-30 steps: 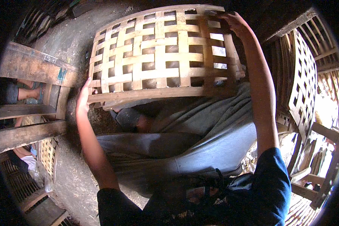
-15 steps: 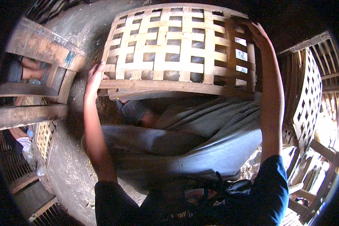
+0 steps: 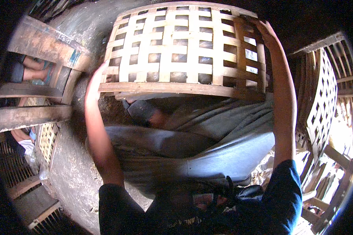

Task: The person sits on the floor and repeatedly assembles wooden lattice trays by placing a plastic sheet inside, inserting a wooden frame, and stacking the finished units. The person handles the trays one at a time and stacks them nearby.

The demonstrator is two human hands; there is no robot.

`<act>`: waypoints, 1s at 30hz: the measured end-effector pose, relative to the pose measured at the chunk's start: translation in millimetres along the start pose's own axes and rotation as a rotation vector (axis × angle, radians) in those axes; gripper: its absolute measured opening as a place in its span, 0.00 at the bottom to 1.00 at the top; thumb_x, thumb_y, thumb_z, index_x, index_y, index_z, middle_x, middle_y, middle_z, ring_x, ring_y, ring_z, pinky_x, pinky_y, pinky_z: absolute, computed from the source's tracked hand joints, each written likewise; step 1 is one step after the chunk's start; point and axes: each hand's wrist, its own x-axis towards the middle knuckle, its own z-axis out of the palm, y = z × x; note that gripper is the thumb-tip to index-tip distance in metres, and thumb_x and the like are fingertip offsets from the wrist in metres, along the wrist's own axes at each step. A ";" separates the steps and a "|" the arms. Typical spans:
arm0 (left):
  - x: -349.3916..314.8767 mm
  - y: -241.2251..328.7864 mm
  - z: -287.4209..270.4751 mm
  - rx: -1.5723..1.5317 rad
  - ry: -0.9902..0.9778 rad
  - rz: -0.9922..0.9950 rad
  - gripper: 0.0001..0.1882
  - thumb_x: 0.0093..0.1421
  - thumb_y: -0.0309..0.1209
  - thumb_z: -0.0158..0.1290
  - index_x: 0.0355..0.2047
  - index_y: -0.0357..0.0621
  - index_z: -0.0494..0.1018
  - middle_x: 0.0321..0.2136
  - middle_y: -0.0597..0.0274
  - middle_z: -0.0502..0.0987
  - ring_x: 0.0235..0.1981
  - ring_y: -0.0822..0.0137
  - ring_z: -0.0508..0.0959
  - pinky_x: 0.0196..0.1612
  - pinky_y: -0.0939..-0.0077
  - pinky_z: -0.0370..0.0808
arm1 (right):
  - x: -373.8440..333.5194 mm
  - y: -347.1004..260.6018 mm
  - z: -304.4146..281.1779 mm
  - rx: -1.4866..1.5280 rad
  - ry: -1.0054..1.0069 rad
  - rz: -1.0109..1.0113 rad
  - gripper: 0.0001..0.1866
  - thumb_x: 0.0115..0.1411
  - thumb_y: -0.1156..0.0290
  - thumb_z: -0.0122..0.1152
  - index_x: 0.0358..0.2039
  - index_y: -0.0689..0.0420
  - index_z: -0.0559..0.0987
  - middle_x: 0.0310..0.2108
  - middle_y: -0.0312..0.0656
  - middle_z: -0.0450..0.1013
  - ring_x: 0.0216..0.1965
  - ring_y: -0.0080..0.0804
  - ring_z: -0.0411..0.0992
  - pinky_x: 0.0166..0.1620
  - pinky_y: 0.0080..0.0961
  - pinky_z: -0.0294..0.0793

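In front of me is a pale panel of woven bamboo strips (image 3: 175, 50) with a wooden edge strip, tilted over my crossed legs. At its lower left corner my left hand (image 3: 95, 81) is closed round the edge, the fingers partly hidden. My right hand (image 3: 266, 32) grips the far right corner, where shadow covers much of it. Under the near edge, a further strip of wood sticks out; I cannot tell whether it belongs to a second panel. Through the gaps in the weave, dark shapes show dimly.
More woven panels (image 3: 321, 92) stand upright at the right, next to a slatted wooden frame (image 3: 341, 160). On the left are wooden beams (image 3: 31, 117), with another person's bare legs (image 3: 35, 69) beyond. Grey floor (image 3: 72, 172) runs along my left side.
The panel has shifted very slightly to the left and up, and my left hand has moved with its corner. Both hands keep their hold.
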 end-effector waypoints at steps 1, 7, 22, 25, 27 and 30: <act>-8.5 4.2 -1.0 -0.020 0.007 -0.023 0.31 0.60 0.55 0.57 0.55 0.46 0.75 0.41 0.66 0.80 0.39 0.72 0.79 0.44 0.74 0.76 | 3.4 4.2 8.2 0.023 -0.008 0.048 0.21 0.61 0.55 0.63 0.42 0.61 0.82 0.34 0.37 0.78 0.33 0.26 0.73 0.39 0.26 0.74; 4.2 8.1 7.1 -0.119 0.049 0.036 0.18 0.65 0.47 0.56 0.39 0.42 0.76 0.26 0.66 0.76 0.19 0.75 0.72 0.22 0.79 0.71 | 10.7 -21.8 -8.4 -0.224 0.151 0.212 0.20 0.56 0.54 0.66 0.38 0.59 0.83 0.30 0.38 0.79 0.30 0.28 0.75 0.36 0.30 0.76; 13.8 5.0 36.6 -0.302 0.050 0.061 0.13 0.66 0.43 0.55 0.40 0.47 0.76 0.27 0.72 0.74 0.22 0.78 0.69 0.24 0.82 0.68 | -26.2 -61.1 -3.6 -0.518 0.357 0.115 0.20 0.49 0.57 0.72 0.29 0.64 0.82 0.23 0.43 0.77 0.26 0.29 0.74 0.29 0.34 0.72; 13.2 2.8 37.5 -0.179 0.131 0.082 0.15 0.67 0.43 0.53 0.42 0.45 0.77 0.28 0.71 0.76 0.23 0.78 0.71 0.27 0.81 0.70 | -28.5 -46.3 -7.8 -0.495 0.197 0.103 0.14 0.50 0.60 0.73 0.24 0.59 0.84 0.20 0.41 0.78 0.24 0.27 0.75 0.27 0.31 0.73; 14.6 1.4 32.7 -0.024 0.189 0.149 0.16 0.67 0.44 0.53 0.39 0.43 0.78 0.27 0.70 0.76 0.23 0.76 0.71 0.27 0.78 0.70 | -30.6 -40.1 -10.8 -0.430 0.100 0.057 0.13 0.51 0.60 0.73 0.25 0.58 0.84 0.21 0.41 0.78 0.25 0.27 0.75 0.28 0.30 0.73; 37.7 -21.0 4.3 0.513 0.281 0.361 0.22 0.66 0.45 0.51 0.31 0.36 0.79 0.23 0.61 0.77 0.25 0.69 0.74 0.31 0.71 0.70 | -27.5 -43.6 5.1 -0.459 0.095 0.074 0.15 0.50 0.58 0.72 0.29 0.56 0.84 0.25 0.42 0.79 0.29 0.31 0.77 0.32 0.32 0.75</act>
